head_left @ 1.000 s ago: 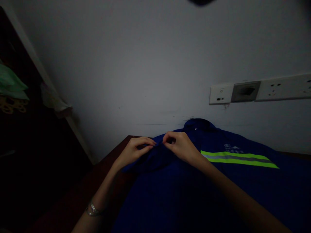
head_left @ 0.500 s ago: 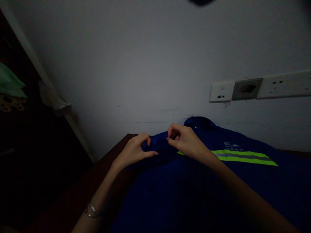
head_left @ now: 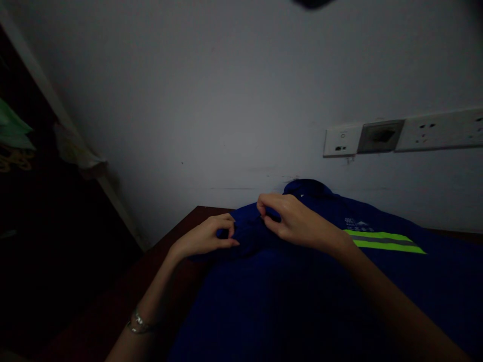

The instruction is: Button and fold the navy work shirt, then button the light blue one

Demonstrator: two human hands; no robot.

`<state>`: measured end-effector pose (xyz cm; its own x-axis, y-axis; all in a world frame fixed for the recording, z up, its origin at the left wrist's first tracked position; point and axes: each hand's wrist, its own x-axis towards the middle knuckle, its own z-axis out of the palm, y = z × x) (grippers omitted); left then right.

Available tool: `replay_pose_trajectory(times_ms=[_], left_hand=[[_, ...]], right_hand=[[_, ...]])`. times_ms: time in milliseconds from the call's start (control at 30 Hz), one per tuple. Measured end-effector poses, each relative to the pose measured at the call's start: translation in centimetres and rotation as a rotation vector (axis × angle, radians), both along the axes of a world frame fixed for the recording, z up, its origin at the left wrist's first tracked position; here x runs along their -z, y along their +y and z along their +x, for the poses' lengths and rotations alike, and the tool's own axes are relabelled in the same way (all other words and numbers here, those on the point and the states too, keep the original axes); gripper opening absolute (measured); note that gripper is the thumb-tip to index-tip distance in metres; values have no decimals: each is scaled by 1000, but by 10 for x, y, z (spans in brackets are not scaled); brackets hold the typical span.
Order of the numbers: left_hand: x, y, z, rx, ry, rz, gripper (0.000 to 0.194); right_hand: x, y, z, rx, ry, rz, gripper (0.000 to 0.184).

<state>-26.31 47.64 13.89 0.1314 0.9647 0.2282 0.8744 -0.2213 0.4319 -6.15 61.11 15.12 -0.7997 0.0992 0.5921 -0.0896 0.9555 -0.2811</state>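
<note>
Drawn closer: left hand's [head_left: 206, 236] thumb and fingers, partly open, nothing visibly pinched. Right hand [head_left: 298, 221]: fingertips nearly together, hold unclear. Blue jacket [head_left: 241, 296]: spread beneath both, beside wall [head_left: 226, 100]; cloth seemingly between grips.

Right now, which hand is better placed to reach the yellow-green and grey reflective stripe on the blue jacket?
Right hand, likely: its wrist overlaps the stripe end in view, while the left hand is farther away.

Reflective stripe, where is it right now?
In the head view, the stripe lies on the blue garment, right of centre, just below the white print and to the right of the right hand, with the sockets above.
</note>
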Motion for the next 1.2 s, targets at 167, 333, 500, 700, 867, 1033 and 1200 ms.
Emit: replay_pose_trajectory(times_ms=[167,333,500,700,867,1033,1200], left_hand=[[1,-1,14,-96,-314,212,43],[9,10,28,-183,-384,241,21],[10,10,15,-237,-488,224,22],[11,8,4,-214,-493,216,21],[5,5,6,-199,-377,186,21],[-6,0,6,-183,-405,133,22],[0,1,11,-197,-400,86,21]], right_hand=[[1,-5,-5,-76,60,-111,11],[7,-9,-15,-150,99,-172,11],[11,7,-16,-111,56,-228,13],[13,14,-15,-140,-92,-373,28],[21,6,-25,-134,-54,-271,25],[27,2,-29,-110,-54,-136,21],[30,-5,-28,-70,-83,-127,26]])
